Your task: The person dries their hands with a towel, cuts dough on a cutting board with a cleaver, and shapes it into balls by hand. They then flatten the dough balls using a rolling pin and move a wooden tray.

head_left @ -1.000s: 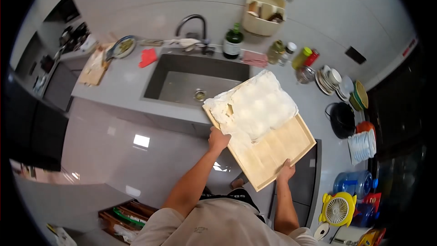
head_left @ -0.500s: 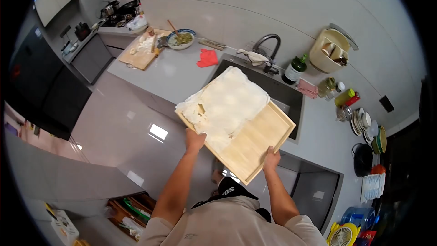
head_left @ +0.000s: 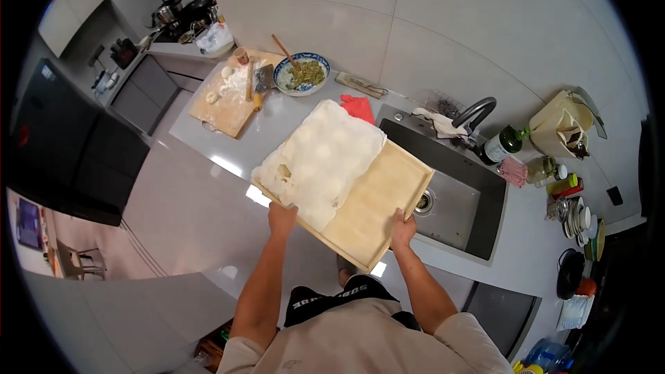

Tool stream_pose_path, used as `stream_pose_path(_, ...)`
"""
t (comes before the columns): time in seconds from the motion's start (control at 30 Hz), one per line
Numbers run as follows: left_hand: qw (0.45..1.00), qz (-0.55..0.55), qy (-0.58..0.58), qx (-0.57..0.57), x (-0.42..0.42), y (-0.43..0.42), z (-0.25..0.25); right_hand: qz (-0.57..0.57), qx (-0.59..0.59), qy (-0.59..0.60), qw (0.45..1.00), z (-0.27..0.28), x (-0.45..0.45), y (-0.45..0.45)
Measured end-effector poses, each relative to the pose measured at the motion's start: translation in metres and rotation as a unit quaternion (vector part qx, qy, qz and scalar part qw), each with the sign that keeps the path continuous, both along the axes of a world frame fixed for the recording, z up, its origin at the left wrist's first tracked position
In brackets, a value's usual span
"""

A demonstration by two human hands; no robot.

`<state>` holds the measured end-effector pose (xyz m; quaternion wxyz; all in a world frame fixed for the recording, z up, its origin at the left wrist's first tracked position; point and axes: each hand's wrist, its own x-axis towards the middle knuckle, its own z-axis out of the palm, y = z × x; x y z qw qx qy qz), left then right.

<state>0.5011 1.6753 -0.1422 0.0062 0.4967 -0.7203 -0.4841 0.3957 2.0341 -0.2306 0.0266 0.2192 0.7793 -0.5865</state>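
Observation:
My left hand [head_left: 282,220] grips the near left edge of a shallow wooden tray [head_left: 390,187]. The tray's right side is in the closed fingers of my right hand [head_left: 402,229]. A white cloth-like sheet [head_left: 329,156] drapes over the left part of the tray and past its edge, with rounded bumps showing in its surface. What lies beneath it is hidden. A small yellowish gap shows near its left end. The tray's right part is bare wood. It hangs in front of the counter, its right corner over the sink [head_left: 454,201].
On the counter ahead left lie a floury cutting board [head_left: 228,114] with a rolling pin [head_left: 249,82] and a bowl of green filling [head_left: 305,75]. A red cloth [head_left: 357,107] lies behind the tray. The faucet [head_left: 476,114] and a green bottle [head_left: 504,144] stand beyond the sink.
My body and view have turned left, and the tray has shifted away from the sink toward the cutting board and bowl. Both hands keep their hold on it.

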Motion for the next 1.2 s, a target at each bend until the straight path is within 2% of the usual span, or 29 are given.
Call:
stream_pose_path(0.07, 1.0, -0.007, 0.016, 0.024, -0.021, -0.018, -0.004, -0.038, 0.002, 0.025, 0.999, -0.004, -0.008, -0.02)
stream_pose_path(0.17, 0.994, -0.068, -0.028, -0.083, -0.036, -0.047, -0.029, -0.069, 0.031, -0.001, 0.997, 0.029, 0.002, -0.045)
stream_pose_path(0.27, 0.994, -0.087, -0.019, -0.063, -0.052, -0.064, -0.024, -0.115, -0.015, 0.021, 0.993, -0.005, 0.016, -0.055)
stream_pose_path(0.33, 0.99, -0.108, 0.062, -0.074, -0.055, -0.08, -0.025, -0.142, -0.017, 0.023, 0.989, -0.005, 0.033, -0.071)
stream_pose_path(0.5, 0.968, -0.218, 0.068, -0.1, -0.075, -0.133, -0.025, -0.221, -0.005, 0.055, 0.974, 0.023, 0.093, -0.141)
stream_pose_path(0.57, 0.959, -0.252, 0.082, -0.099, -0.084, -0.15, -0.025, -0.295, -0.079, 0.05, 0.951, 0.015, 0.12, -0.165)
stream_pose_path(0.7, 0.927, -0.342, 0.096, -0.12, -0.122, -0.168, -0.009, -0.385, -0.109, 0.073, 0.914, 0.012, 0.148, -0.223)
stream_pose_path(0.77, 0.913, -0.374, 0.11, -0.12, -0.145, -0.171, -0.004, -0.441, -0.134, 0.046, 0.886, 0.0, 0.15, -0.245)
stream_pose_path(0.87, 0.9, -0.399, 0.099, -0.145, -0.167, -0.178, -0.014, -0.458, -0.081, 0.042, 0.884, -0.028, 0.146, -0.269)
stream_pose_path(0.93, 0.888, -0.416, 0.127, -0.146, -0.169, -0.186, -0.033, -0.468, -0.049, 0.03, 0.882, -0.004, 0.137, -0.298)
stream_pose_path(1.0, 0.896, -0.403, 0.128, -0.138, -0.152, -0.188, -0.031, -0.493, -0.053, -0.012, 0.868, 0.013, 0.132, -0.315)
stream_pose_path(1.03, 0.905, -0.384, 0.131, -0.132, -0.142, -0.19, -0.032, -0.446, -0.055, -0.066, 0.891, 0.016, 0.135, -0.319)
stream_pose_path(1.07, 0.904, -0.387, 0.129, -0.13, -0.131, -0.191, -0.034, -0.449, -0.054, -0.069, 0.889, 0.019, 0.141, -0.325)
stream_pose_path(1.13, 0.904, -0.361, 0.14, -0.183, -0.114, -0.196, -0.039, -0.378, -0.216, -0.115, 0.893, 0.018, 0.15, -0.336)
stream_pose_path(1.2, 0.897, -0.375, 0.15, -0.18, -0.12, -0.209, -0.041, -0.355, -0.218, -0.141, 0.898, 0.021, 0.152, -0.344)
